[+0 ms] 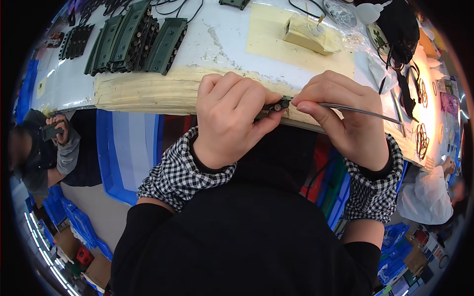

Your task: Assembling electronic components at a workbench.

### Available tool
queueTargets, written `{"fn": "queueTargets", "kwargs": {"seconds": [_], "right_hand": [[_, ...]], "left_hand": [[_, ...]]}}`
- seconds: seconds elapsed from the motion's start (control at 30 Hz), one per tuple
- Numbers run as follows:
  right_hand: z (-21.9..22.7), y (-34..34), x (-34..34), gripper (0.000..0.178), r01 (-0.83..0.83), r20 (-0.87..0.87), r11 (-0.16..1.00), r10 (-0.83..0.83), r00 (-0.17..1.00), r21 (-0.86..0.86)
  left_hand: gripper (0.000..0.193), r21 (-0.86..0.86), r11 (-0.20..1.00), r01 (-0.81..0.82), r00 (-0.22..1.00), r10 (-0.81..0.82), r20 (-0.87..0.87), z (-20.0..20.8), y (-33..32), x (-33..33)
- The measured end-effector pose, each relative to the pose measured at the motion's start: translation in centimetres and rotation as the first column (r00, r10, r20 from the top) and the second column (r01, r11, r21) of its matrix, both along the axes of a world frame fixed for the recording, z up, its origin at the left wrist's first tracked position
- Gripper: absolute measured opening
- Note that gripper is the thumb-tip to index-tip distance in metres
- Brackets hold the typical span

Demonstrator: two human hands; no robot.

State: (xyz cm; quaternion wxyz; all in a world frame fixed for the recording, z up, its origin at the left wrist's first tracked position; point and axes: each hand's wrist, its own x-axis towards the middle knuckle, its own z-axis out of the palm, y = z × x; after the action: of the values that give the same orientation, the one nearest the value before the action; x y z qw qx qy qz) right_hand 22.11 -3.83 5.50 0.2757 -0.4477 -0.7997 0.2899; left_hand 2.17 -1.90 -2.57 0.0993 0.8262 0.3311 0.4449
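Close to the table's front edge, my left hand (232, 118) is closed around a small dark green part (277, 105). A copper-coloured round piece shows at its end; the rest is covered by my fingers. My right hand (345, 116) pinches a slim metal tool (365, 111), whose shaft runs back to the right over the hand. The tool's working tip, at the fingertips, is hidden. Both hands' fingertips nearly meet at the part's end. Left of them, several dark green model parts (129, 42) with rows of small wheels lie stacked on the table.
Yellowish tape wraps the table edge (143, 93). A tape-covered block (311, 35) holds a small white pot with a stick. Black cords and a black bag (397, 29) lie at the right. A blue bin (116, 158) stands below; other people sit at both sides.
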Motion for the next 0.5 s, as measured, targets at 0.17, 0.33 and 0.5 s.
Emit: {"fn": "queueTargets", "kwargs": {"seconds": [0.17, 0.33, 0.5], "right_hand": [[-0.6, 0.6, 0.2, 0.006, -0.004, -0.067, 0.999, 0.007, 0.998, 0.043], [-1.5, 0.1, 0.1, 0.007, 0.095, -0.128, 0.993, -0.085, 0.988, 0.072], [-2.8, -0.1, 0.3, 0.009, 0.142, -0.218, 0.987, -0.122, 0.968, 0.078]], "left_hand": [[0.025, -0.053, 0.998, 0.016, 1.000, -0.016, -0.009, 0.3, 0.1, -0.2], [0.024, -0.163, 0.986, 0.040, 0.999, -0.040, 0.001, 1.1, 0.3, -0.6], [0.029, -0.257, 0.965, 0.056, 0.998, -0.060, -0.008, 1.7, 0.5, -1.6]]}}
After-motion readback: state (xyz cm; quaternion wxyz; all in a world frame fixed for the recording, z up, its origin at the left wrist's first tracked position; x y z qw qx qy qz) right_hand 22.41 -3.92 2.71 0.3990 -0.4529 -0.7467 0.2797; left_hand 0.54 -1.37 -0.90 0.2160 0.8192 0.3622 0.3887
